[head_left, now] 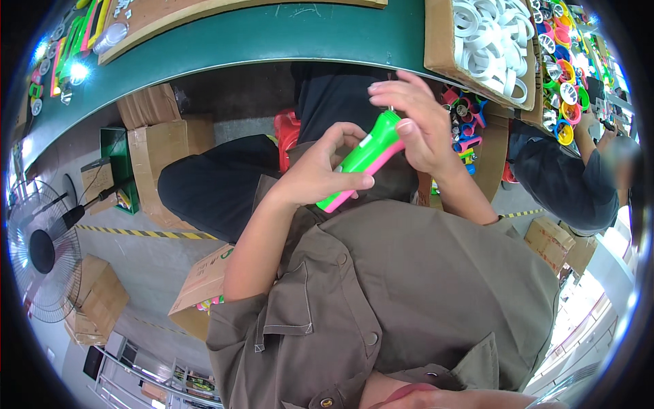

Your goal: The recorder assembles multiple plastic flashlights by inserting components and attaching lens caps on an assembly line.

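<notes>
My left hand [320, 167] is closed around the lower part of a green and pink flashlight body [368, 158]. The tube tilts in front of my lap, its threaded green end pointing up and away from me. At that end is my right hand [419, 123], with its thumb beside the threads and its fingers bent over the opening. A thin metal piece seems to show by these fingers, but it is too small to name. Whether the right hand grips it or the tube's rim is partly hidden.
A green workbench [272, 44] crosses ahead, bearing a carton of white rings [494, 48] and colourful flashlight heads [564, 82]. Under it, a carton [490, 146] holds coloured parts. A fan [42, 249] and cardboard boxes [160, 163] stand left; another person [569, 174] sits right.
</notes>
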Action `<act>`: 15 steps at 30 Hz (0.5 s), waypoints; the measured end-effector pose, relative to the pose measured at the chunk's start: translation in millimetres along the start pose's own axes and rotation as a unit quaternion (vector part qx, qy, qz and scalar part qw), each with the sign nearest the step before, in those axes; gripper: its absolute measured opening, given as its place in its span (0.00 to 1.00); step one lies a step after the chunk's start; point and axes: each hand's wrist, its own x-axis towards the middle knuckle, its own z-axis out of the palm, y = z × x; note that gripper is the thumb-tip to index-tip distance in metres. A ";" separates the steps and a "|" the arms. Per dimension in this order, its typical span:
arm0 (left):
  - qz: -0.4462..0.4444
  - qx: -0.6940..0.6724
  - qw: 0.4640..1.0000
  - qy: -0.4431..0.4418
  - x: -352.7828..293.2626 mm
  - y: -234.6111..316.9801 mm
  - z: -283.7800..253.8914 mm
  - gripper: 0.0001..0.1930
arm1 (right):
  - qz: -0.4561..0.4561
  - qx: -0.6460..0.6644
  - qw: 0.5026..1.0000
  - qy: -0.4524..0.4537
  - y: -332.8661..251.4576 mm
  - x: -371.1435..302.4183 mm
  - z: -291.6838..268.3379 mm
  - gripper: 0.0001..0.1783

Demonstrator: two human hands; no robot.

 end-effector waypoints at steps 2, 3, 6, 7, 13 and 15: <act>0.030 0.055 0.998 -0.005 0.4 -8.4 1.7 0.33 | -0.020 0.031 0.999 0.014 8.5 -3.2 11.9 0.19; 0.031 0.054 0.998 -0.004 0.0 -12.5 1.7 0.33 | -0.004 0.148 0.989 0.027 12.6 -4.9 17.4 0.20; 0.109 0.199 0.974 0.024 -1.8 -15.5 8.7 0.25 | 0.037 0.281 0.956 0.078 17.0 -8.4 27.5 0.28; 0.097 0.348 0.929 0.076 -2.2 -7.7 20.1 0.23 | 0.061 0.252 0.964 0.060 18.3 -9.2 30.4 0.29; 0.099 0.496 0.834 0.221 12.0 -21.4 39.5 0.20 | 0.110 0.216 0.968 0.057 17.3 -11.0 39.0 0.26; 0.136 0.530 0.803 0.236 12.8 -25.4 39.8 0.20 | 0.130 0.161 0.978 0.015 15.6 -15.3 38.1 0.23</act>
